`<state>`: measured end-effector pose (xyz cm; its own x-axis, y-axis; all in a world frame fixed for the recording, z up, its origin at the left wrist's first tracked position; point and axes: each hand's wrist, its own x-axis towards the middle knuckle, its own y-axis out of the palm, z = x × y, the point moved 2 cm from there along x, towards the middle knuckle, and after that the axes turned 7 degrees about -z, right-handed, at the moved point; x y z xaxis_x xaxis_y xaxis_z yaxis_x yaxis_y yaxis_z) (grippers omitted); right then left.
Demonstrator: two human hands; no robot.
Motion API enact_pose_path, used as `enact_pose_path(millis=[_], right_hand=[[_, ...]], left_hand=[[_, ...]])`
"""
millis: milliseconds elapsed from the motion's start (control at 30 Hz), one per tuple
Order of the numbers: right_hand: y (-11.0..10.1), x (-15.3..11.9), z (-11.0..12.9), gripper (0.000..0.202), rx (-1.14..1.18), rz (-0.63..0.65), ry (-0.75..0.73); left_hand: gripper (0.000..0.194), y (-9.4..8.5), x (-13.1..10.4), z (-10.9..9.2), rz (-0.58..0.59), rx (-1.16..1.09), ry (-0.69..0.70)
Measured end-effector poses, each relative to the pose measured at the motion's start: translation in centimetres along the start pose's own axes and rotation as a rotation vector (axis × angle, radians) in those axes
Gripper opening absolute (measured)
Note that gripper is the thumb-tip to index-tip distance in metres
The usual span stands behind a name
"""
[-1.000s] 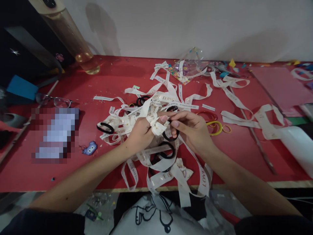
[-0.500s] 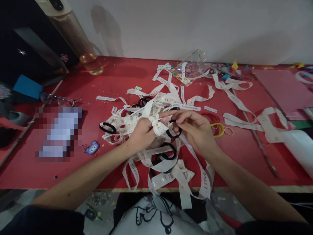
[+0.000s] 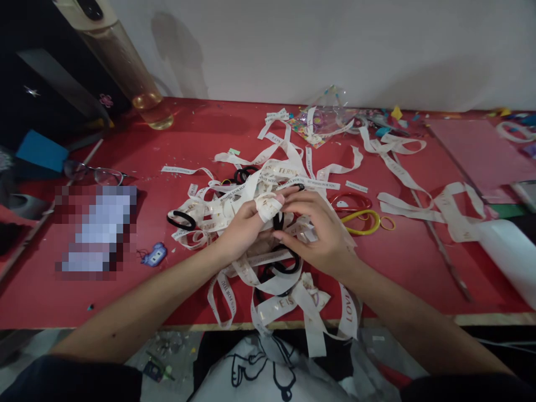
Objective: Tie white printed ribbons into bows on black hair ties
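Observation:
My left hand (image 3: 240,234) is closed on a white printed ribbon (image 3: 268,207), which is bunched into a loop or bow at the fingertips. A black hair tie (image 3: 278,221) hangs just below that ribbon. Curved around the tie from the other side, my right hand (image 3: 324,231) has its thumb and fingers on it; the exact contact is partly hidden. Under both hands lies a heap of printed ribbon strips (image 3: 268,286). Other black hair ties sit in the heap, one at its left side (image 3: 181,220) and one below my hands (image 3: 288,262).
Right of the heap lie scissors with a yellow handle loop (image 3: 368,222) and a red one. A phone (image 3: 100,229), eyeglasses (image 3: 100,174) and a small purple charm (image 3: 154,254) are at left. A tall bottle (image 3: 146,106) stands behind them. A thin stick (image 3: 444,257) lies at right.
My right hand has shifted slightly, its thumb now lower and further left. The black hair tie has swung left, closer beneath the bunched ribbon. My left hand still grips the ribbon.

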<state>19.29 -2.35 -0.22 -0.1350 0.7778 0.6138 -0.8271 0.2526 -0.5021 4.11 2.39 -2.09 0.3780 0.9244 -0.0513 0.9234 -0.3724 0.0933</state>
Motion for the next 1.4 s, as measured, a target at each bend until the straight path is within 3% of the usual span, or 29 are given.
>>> enact_pose_path(millis=[100, 200, 433, 633, 900, 967, 1100, 1267, 1400], right_hand=[[0.1, 0.0, 0.0, 0.026, -0.01, 0.013, -0.031], [0.0, -0.1, -0.2, 0.031, 0.025, -0.002, -0.025], [-0.2, -1.1, -0.6, 0.044, 0.253, -0.077, 0.191], [-0.8, -1.0, -1.0, 0.021, 0.242, -0.063, 0.299], [-0.7, -0.6, -1.1, 0.01, 0.362, 0.143, 0.345], [-0.6, -0.6, -1.1, 0.01, 0.491, 0.183, 0.437], [-0.2, -0.6, -1.5, 0.028, 0.768, 0.3, 0.708], [0.2, -0.6, -2.0, 0.028, 0.944, 0.306, 0.844], [0.1, -0.9, -1.7, 0.023, 0.748, 0.151, 0.75]], left_hand=[[0.056, 0.2, 0.0, 0.0, 0.108, -0.133, -0.113], [0.054, 0.3, -0.1, 0.0, 0.175, -0.136, -0.108], [0.037, 0.2, -0.3, -0.6, 0.158, 0.062, -0.042], [0.025, 0.2, 0.0, -0.9, 0.272, 0.096, 0.017], [0.034, -0.4, 0.2, -0.9, 0.471, 0.319, 0.001], [0.035, -0.4, 0.2, -1.0, 0.498, 0.305, -0.012], [0.026, -0.4, 0.3, -1.1, 0.547, 0.198, -0.049], [0.023, -0.5, 0.5, -1.0, 0.519, 0.116, -0.134], [0.029, -0.4, 0.3, -1.0, 0.392, 0.018, -0.197]])
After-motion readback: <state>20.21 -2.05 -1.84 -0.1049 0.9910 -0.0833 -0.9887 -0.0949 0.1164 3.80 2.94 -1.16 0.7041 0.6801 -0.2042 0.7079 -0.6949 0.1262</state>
